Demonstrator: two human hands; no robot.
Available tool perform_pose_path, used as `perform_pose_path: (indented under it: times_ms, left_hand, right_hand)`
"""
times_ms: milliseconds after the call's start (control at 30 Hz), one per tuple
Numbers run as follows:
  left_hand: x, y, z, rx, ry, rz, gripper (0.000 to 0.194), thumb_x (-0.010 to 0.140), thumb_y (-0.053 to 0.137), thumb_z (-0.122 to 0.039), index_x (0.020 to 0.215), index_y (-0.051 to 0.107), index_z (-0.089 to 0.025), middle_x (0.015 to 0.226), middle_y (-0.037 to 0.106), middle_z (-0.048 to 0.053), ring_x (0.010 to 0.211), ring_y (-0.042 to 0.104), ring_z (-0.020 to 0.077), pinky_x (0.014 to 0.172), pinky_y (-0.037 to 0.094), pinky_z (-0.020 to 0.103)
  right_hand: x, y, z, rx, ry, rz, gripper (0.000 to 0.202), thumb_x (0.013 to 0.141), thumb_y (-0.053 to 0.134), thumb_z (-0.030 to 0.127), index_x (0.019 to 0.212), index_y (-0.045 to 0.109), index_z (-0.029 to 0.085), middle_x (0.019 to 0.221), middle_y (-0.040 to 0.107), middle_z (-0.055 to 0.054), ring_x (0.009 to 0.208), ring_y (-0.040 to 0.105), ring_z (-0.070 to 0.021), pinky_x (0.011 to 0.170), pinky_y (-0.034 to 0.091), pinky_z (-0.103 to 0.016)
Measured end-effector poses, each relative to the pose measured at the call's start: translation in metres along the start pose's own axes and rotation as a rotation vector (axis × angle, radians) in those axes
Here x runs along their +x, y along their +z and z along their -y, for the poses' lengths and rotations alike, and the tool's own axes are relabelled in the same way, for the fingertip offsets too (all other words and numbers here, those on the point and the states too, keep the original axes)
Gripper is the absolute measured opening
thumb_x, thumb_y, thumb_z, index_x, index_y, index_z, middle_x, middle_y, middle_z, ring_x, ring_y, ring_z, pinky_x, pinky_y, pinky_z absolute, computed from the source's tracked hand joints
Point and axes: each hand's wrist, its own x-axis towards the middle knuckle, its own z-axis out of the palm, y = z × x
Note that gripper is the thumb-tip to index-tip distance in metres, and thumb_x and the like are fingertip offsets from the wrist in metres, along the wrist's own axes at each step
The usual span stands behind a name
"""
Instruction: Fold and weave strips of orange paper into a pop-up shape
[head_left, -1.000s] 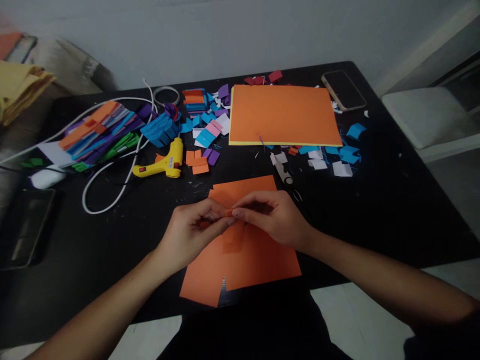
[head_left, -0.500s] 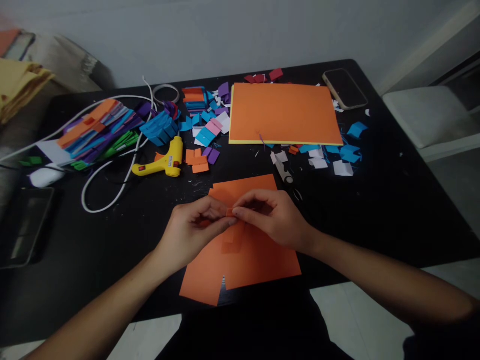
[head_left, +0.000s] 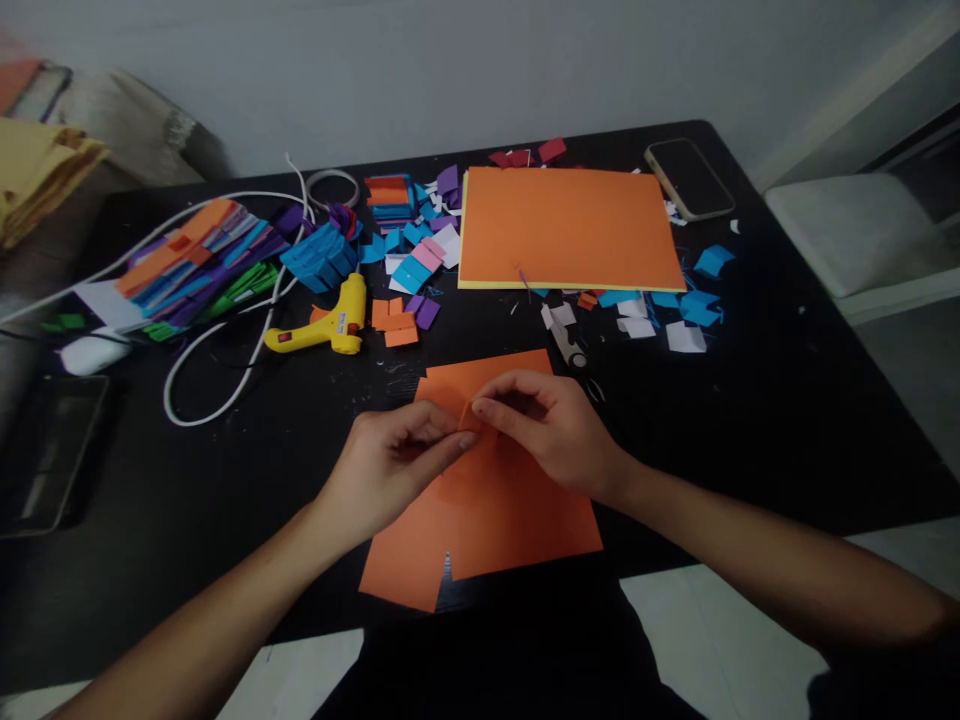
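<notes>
Between the fingertips of both hands is a small orange paper strip (head_left: 465, 415), seen nearly edge-on and partly hidden by the fingers. My left hand (head_left: 394, 455) pinches it from the left, thumb and forefinger closed. From the right, my right hand (head_left: 559, 430) pinches its upper end. Under both hands lie larger orange paper sheets (head_left: 525, 525) on the black table, one overlapping the other, with a narrow gap at the lower edge. Most of the strip's shape cannot be made out against the sheets.
A yellow glue gun (head_left: 330, 325) lies left of several small orange paper pieces (head_left: 394, 322). Behind are a stack of orange sheets (head_left: 570, 225), bundles of coloured strips (head_left: 202, 260), a white cable (head_left: 169, 385), scissors (head_left: 570, 350) and a phone (head_left: 690, 178).
The orange strip has turned from showing its flat face, with a tail hanging below, to nearly edge-on. My right fingertips have risen slightly; the hands otherwise stay in place.
</notes>
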Motion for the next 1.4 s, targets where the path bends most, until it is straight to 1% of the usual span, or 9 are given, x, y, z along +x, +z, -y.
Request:
perform_pose_path:
  times_ms: [300,567,733,900,967,1100,1167,1267,1400]
  left_hand:
    - [0.0,-0.002,0.002,0.031,0.019,0.003,0.014,0.089,0.076,-0.03,0.082,0.075,-0.018,0.075,0.077,0.001,0.064,0.066,0.0106,0.057,0.052,0.019]
    - [0.001,-0.002,0.0,0.008,0.029,0.024,0.01,0.089,0.076,-0.028,0.085,0.076,-0.018,0.077,0.078,0.001,0.066,0.07,0.0119,0.059,0.055,0.019]
    - [0.002,-0.004,-0.002,0.041,0.036,-0.01,0.014,0.089,0.076,-0.031,0.083,0.075,-0.018,0.069,0.074,0.001,0.057,0.061,0.0104,0.05,0.046,0.02]
    - [0.002,-0.005,-0.003,0.006,0.007,-0.057,0.014,0.088,0.077,-0.031,0.081,0.074,-0.019,0.06,0.065,-0.003,0.049,0.05,0.0079,0.044,0.037,0.019]
    - [0.002,-0.005,-0.002,-0.007,-0.005,-0.049,0.015,0.089,0.076,-0.031,0.081,0.073,-0.019,0.058,0.062,-0.004,0.049,0.049,0.0078,0.045,0.037,0.019]
    - [0.003,-0.005,-0.001,-0.042,-0.016,-0.003,0.016,0.09,0.075,-0.031,0.082,0.072,-0.018,0.067,0.068,-0.001,0.059,0.057,0.0094,0.053,0.044,0.019]
    - [0.003,-0.004,-0.002,-0.053,0.0,0.0,0.013,0.092,0.072,-0.03,0.086,0.071,-0.018,0.069,0.067,-0.001,0.061,0.058,0.0092,0.054,0.045,0.019]
    - [0.003,-0.004,-0.005,-0.039,0.059,-0.058,0.009,0.093,0.07,-0.027,0.092,0.071,-0.018,0.069,0.066,-0.002,0.06,0.058,0.0087,0.054,0.046,0.018]
    - [0.003,-0.004,-0.01,0.019,0.124,-0.121,0.004,0.092,0.071,-0.022,0.091,0.073,-0.019,0.075,0.072,0.0,0.064,0.063,0.0101,0.059,0.051,0.02]
  right_hand:
    - [0.0,-0.001,0.003,-0.021,0.019,0.056,0.013,0.091,0.074,0.032,0.089,0.075,0.019,0.09,0.077,-0.003,0.086,0.071,-0.0149,0.081,0.056,-0.027]
    - [0.001,-0.002,-0.001,-0.033,0.002,0.039,0.016,0.088,0.077,0.035,0.089,0.077,0.019,0.09,0.078,-0.003,0.085,0.072,-0.0162,0.081,0.058,-0.029]
    - [0.003,-0.003,-0.001,0.017,0.039,0.03,0.019,0.086,0.08,0.039,0.09,0.078,0.02,0.093,0.08,-0.004,0.087,0.074,-0.0168,0.084,0.059,-0.031]
    - [0.004,-0.006,0.001,0.046,0.086,0.026,0.023,0.083,0.082,0.041,0.089,0.079,0.019,0.09,0.079,-0.004,0.081,0.074,-0.0166,0.078,0.06,-0.031]
    - [0.004,-0.006,0.001,0.035,0.071,0.018,0.023,0.082,0.083,0.041,0.088,0.079,0.019,0.088,0.079,-0.003,0.078,0.073,-0.016,0.076,0.06,-0.03]
    - [0.001,-0.004,0.001,-0.034,0.0,-0.012,0.02,0.084,0.081,0.039,0.088,0.079,0.02,0.087,0.079,-0.003,0.077,0.073,-0.016,0.075,0.06,-0.029]
    - [-0.001,-0.002,0.001,-0.085,-0.044,-0.031,0.019,0.086,0.08,0.039,0.09,0.079,0.02,0.088,0.08,-0.003,0.081,0.074,-0.0173,0.077,0.06,-0.03]
    - [-0.005,0.0,0.001,-0.162,-0.098,-0.032,0.015,0.089,0.077,0.035,0.091,0.08,0.021,0.091,0.081,-0.003,0.086,0.075,-0.0184,0.08,0.06,-0.031]
    - [-0.008,0.002,0.001,-0.195,-0.137,-0.009,0.011,0.091,0.075,0.031,0.093,0.08,0.021,0.092,0.081,-0.003,0.086,0.075,-0.0176,0.08,0.06,-0.03]
